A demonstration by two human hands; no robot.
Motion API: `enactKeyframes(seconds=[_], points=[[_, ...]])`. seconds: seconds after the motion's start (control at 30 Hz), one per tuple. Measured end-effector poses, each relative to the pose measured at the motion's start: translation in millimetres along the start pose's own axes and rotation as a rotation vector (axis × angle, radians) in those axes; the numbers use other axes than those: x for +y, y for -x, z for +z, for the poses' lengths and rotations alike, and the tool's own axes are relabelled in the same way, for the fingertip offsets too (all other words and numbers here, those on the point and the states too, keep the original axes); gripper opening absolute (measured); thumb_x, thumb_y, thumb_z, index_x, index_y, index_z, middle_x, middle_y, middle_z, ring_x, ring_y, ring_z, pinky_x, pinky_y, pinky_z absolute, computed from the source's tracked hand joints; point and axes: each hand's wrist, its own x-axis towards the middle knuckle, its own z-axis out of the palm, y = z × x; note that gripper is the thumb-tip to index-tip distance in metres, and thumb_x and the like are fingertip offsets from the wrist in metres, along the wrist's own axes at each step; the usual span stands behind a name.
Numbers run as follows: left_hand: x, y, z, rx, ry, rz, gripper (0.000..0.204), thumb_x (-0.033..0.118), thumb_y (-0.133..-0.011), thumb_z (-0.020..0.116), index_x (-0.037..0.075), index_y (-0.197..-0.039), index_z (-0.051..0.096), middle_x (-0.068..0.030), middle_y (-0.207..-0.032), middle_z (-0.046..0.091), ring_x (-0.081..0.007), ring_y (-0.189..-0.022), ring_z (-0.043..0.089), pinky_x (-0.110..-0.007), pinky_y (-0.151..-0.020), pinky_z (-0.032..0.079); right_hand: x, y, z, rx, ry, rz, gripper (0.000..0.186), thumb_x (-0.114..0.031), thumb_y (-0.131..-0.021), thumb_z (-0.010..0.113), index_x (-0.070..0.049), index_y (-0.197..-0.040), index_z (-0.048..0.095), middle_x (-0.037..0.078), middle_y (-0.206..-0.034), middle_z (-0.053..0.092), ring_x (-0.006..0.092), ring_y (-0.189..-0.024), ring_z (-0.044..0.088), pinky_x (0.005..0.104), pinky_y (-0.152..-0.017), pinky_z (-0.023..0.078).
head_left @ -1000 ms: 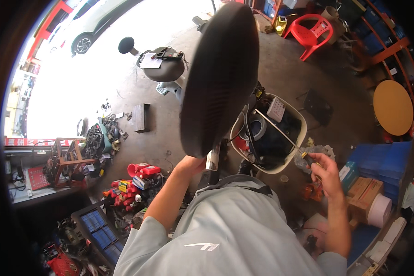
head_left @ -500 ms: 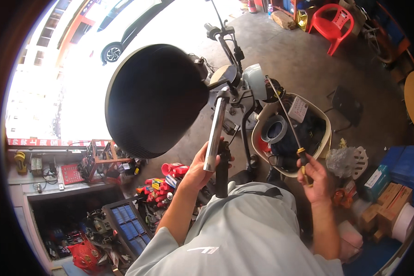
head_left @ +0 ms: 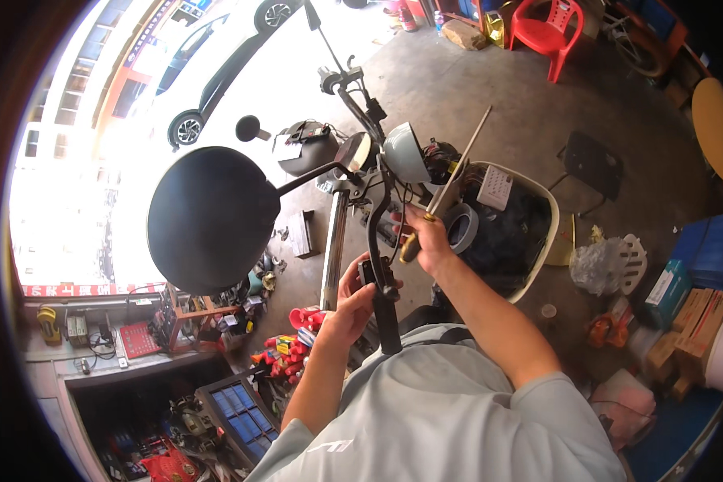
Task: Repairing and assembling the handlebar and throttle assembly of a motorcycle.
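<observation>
Left hand (head_left: pixel 349 312) half-curled, held a black handlebar (head_left: pixel 387 325) near centre, right hand (head_left: pixel 431 243) closed, gripped a long screwdriver (head_left: pixel 410 248) just beyond, round black mirror (head_left: pixel 211 221) stood left.

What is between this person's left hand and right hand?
In the head view, a curved black lever runs between the left hand and the right hand, which holds a screwdriver.

Daylight enters at upper left, overexposing the area around the white car (head_left: pixel 226 50). The floor (head_left: pixel 490 84) is dimmer. Fisheye distortion bends straight edges; corners are black.
</observation>
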Motion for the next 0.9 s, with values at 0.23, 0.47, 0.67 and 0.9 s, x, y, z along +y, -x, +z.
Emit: enactKeyframes(seconds=[0.23,0.47,0.67,0.9], points=[[3.7,-7.6,15.8,0.018,-0.055,0.048,0.081,0.017,-0.085,0.077,0.002,-0.151,0.033,-0.0148,-0.129,0.059,-0.0348,-0.116,0.065,-0.046,-0.096,0.055,-4.8,-25.4,24.8,0.062,-0.059,-0.087,0.010,-0.013,-0.094,0.066,-0.004,-0.099,0.067,0.009,-0.087,0.071,0.0168,-0.065,0.062,0.0309,-0.059,0.049],[8.8,-3.0,32.4,0.028,-0.110,-0.052,0.082,0.016,-0.084,0.078,0.003,-0.151,0.033,-0.0133,-0.122,0.062,-0.0344,-0.116,0.065,-0.045,-0.097,0.055,-10.8,-44.9,7.2,0.069,-0.200,0.051,0.004,-0.003,-0.085,0.065,0.001,-0.086,0.064,0.013,-0.075,0.068,0.0205,-0.055,0.060,0.0352,-0.051,0.050],[7.5,4.3,29.0,0.036,-0.072,-0.052,0.081,0.014,-0.083,0.076,0.002,-0.151,0.033,-0.0142,-0.123,0.061,-0.0347,-0.115,0.065,-0.045,-0.095,0.056,-8.5,-37.5,2.7,0.079,-0.052,0.028,0.003,0.001,-0.080,0.060,0.001,-0.082,0.062,0.014,-0.070,0.066,0.0209,-0.054,0.060,0.0337,-0.050,0.049],[15.8,15.5,24.8,0.059,-0.055,0.002,0.080,0.012,-0.083,0.073,0.001,-0.151,0.032,-0.0167,-0.134,0.056,-0.0354,-0.116,0.064,-0.045,-0.095,0.056,-10.9,-27.7,5.9,0.085,0.067,0.009,0.013,0.001,-0.081,0.059,0.003,-0.094,0.062,0.014,-0.071,0.067,0.0202,-0.055,0.061,0.0319,-0.053,0.048]])
